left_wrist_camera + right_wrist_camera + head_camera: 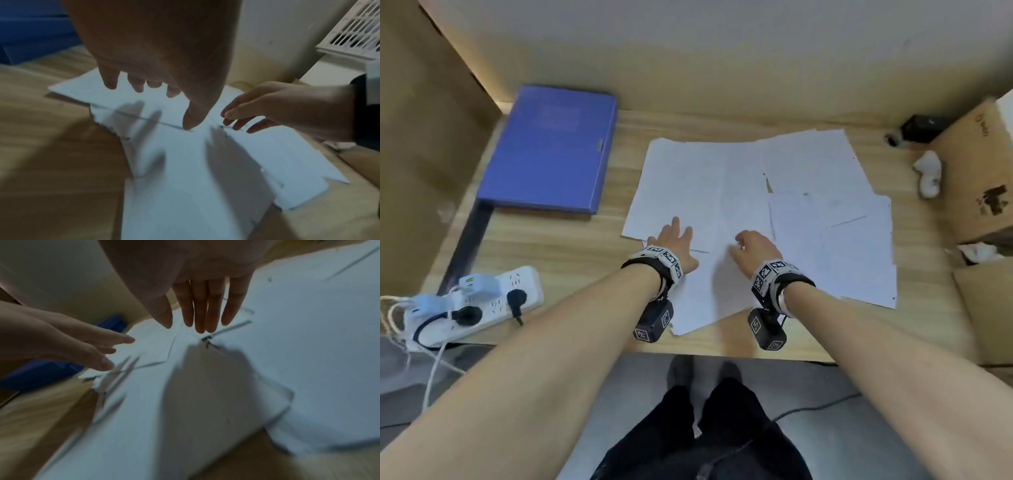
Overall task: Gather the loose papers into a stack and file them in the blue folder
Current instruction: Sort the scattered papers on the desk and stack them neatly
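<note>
**Colours and patterns on the bench**

The bench (pixel 571 240) is pale wood with a fine streaked grain running along its length. The loose papers (pixel 808 178) spread over its middle and right side are plain white, with only faint grey marks too small to read. The blue folder (pixel 551 147) at the far left corner is a solid violet-blue with a small grey clasp on its right edge. The power strip (pixel 482 301) at the near left edge is white, carrying black plugs. Both wristbands (pixel 666 262) bear black-and-white square marker patterns. The cardboard box (pixel 979 178) at the right edge is brown with dark print. The crumpled tissue (pixel 928 171) beside it is white.
</note>
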### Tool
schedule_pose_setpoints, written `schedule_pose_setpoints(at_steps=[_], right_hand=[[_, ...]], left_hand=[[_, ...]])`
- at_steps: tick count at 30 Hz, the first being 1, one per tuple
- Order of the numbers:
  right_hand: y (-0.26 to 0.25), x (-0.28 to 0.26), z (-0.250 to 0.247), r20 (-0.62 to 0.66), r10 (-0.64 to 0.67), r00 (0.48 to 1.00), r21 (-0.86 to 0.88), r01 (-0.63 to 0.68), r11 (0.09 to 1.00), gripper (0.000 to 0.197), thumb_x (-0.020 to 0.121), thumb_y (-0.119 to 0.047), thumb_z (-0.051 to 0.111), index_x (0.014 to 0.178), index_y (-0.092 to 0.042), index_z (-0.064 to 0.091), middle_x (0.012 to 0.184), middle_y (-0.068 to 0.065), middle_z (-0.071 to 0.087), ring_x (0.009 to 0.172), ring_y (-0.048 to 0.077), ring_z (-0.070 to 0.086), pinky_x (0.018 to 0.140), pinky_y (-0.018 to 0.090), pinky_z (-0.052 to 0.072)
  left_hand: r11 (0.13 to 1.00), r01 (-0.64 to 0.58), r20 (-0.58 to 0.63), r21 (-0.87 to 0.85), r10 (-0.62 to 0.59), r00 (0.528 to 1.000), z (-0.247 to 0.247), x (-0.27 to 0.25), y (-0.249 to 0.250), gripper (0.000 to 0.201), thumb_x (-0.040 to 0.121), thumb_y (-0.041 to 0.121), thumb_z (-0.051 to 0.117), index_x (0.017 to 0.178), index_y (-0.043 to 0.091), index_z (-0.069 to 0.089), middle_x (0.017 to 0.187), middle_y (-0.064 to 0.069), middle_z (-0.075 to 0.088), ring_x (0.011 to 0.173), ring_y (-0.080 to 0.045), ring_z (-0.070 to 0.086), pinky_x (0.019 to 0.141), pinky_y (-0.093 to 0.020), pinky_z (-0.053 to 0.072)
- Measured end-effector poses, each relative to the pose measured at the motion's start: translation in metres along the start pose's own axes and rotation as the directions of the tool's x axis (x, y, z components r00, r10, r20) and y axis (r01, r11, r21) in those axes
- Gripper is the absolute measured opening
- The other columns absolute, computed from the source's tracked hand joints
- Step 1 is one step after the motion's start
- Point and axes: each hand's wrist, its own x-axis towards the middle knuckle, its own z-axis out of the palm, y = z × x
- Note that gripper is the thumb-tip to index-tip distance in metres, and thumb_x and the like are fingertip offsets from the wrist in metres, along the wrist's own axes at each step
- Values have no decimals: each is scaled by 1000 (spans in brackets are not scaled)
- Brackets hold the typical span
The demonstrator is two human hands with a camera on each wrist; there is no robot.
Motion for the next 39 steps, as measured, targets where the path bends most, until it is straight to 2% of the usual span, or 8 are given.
schedule_pose_setpoints(at_steps=[4,9,13,19,23,29,34,39], right_hand=[[16,-6,29,-20,56,998,5,-56,998,40,89,-33,54,124,-13,55,127,8,54,118,29,52,90,42,49],[28,-6,46,-80,116,990,83,-109,991,48,81,-35,65,125,-18,53,123,4,55,118,25,49,89,41,50],[32,-2,54,-56,183,981,215,-168,962,51,77,-36,68,124,-20,55,115,4,62,110,26,57,85,39,52],[35,4,58,-21,186,982,205,-178,962,33,75,-41,65,82,-10,57,86,6,59,88,27,56,65,36,48],[39,7,54,2,171,985,265,-165,950,33,76,-37,67,69,-11,49,72,4,54,67,24,49,52,30,33],[41,11,47,29,204,978,373,-200,906,30,81,-32,66,85,-3,62,74,4,60,67,22,54,57,30,38],[48,12,34,44,241,970,419,-237,877,25,84,-31,67,73,-13,53,73,4,57,66,22,52,58,29,38],[53,14,22,37,301,953,469,-282,837,27,84,-28,68,78,-4,58,74,9,55,67,24,51,61,31,37]], left_hand=[[999,18,-3,34,-18,1000,24,11,-9,80,89,34,49,155,23,5,165,-4,-13,153,-23,-3,119,-52,16],[965,-12,-248,263,79,965,30,21,-5,58,85,23,54,138,8,35,133,-10,47,118,-28,48,88,-40,41],[928,-36,-255,371,139,957,21,29,-5,46,89,15,52,132,7,42,123,-8,54,108,-27,54,80,-36,40],[871,-87,-244,483,229,942,20,34,-7,32,83,-1,60,113,9,57,117,-6,52,109,-24,53,68,-31,35],[933,-90,-329,349,212,920,21,36,-16,30,86,0,55,113,13,57,115,-4,53,107,-24,53,67,-31,34],[986,-103,-449,-130,34,893,19,27,-31,37,88,0,45,113,19,64,109,1,62,103,-24,59,71,-32,41],[618,-176,-466,-766,-345,815,2,0,-33,14,94,7,52,98,15,62,87,4,64,87,-25,64,73,-33,52],[301,-254,-382,-919,-523,762,-29,-25,-49,18,83,0,56,91,15,62,82,2,66,76,-16,63,67,-24,49]])
